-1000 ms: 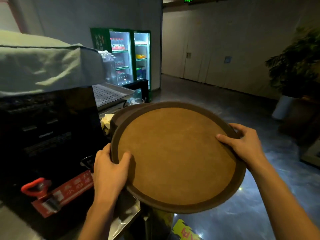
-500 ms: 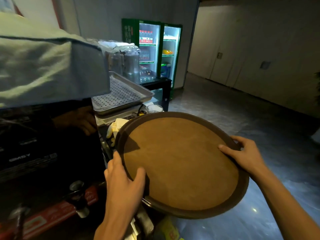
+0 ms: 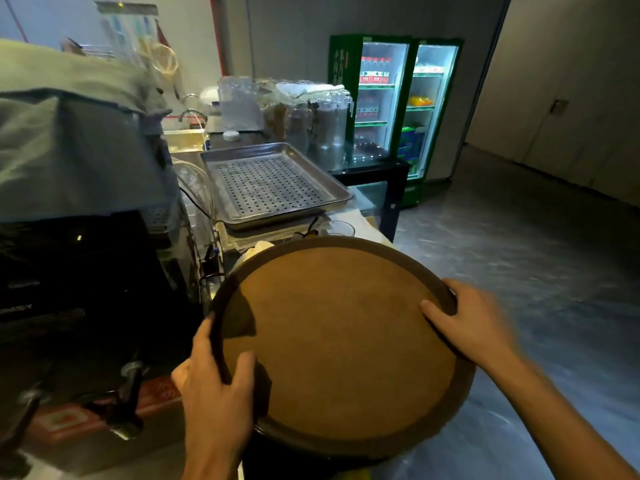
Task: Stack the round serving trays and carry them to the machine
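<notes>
Open floor [image 3: 519, 265] to your right and ahead: free passage. Left side blocked by the dark machine [image 3: 79, 289]. Ahead-left, a perforated metal tray [image 3: 270, 183] fills the counter; glass jars [image 3: 311, 119] and lit fridges [image 3: 398, 109] stand beyond.

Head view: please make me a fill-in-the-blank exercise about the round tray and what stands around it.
1. The round tray is held by ____ hands.
2. The right hand grips the tray's ____ edge.
3. The perforated metal tray has a ____ shape.
4. The lit drink fridges have ____ frames.

Missing words: two; right; rectangular; green
</notes>
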`<state>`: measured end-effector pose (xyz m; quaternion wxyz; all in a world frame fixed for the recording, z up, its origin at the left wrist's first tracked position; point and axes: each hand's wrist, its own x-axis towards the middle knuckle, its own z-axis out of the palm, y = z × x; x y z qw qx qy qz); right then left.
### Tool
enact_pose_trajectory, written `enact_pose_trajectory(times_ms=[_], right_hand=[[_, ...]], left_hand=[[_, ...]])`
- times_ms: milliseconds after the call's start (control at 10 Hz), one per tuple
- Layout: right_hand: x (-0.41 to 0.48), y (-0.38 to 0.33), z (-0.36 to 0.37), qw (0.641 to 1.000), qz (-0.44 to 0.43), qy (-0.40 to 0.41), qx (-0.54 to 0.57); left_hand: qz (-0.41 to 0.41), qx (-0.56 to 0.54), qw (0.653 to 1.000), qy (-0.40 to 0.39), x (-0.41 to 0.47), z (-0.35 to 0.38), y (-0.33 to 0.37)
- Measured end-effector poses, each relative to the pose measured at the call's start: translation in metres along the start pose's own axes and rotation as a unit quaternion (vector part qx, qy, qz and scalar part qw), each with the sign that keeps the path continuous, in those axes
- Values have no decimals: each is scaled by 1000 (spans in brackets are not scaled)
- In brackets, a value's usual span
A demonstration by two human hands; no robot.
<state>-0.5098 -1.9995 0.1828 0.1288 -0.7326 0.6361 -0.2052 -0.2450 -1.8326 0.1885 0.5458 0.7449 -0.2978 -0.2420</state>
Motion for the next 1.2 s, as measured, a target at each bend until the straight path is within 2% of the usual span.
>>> enact_pose_trajectory(times_ms=[200,300,500,600,700,900,1000,1100,1200], right_hand=[[8,-5,2,989,-26,39,-143],[8,-6,0,991,-25,33,-130],[-2,-2,6,997,21,71,-23],[-10,-2,6,987,71,81,117],[-24,-5,6,979,99,90,156],[-105,-45,10,958,166,165,168],[-171,-79,16,935,198,223,190],[-216,-99,17,931,205,241,183],[-267,-128,12,933,196,281,115]], left_hand=[[1,48,998,26,3,4,1],[4,74,997,22,3,4,2],[47,98,994,2,5,-3,-13],[64,104,992,-28,5,-8,-11],[73,117,988,-70,4,-15,-9],[185,152,946,-219,8,-46,-22],[215,167,909,-315,11,-71,-26],[227,174,885,-368,10,-90,-26],[321,167,844,-395,6,-110,-22]])
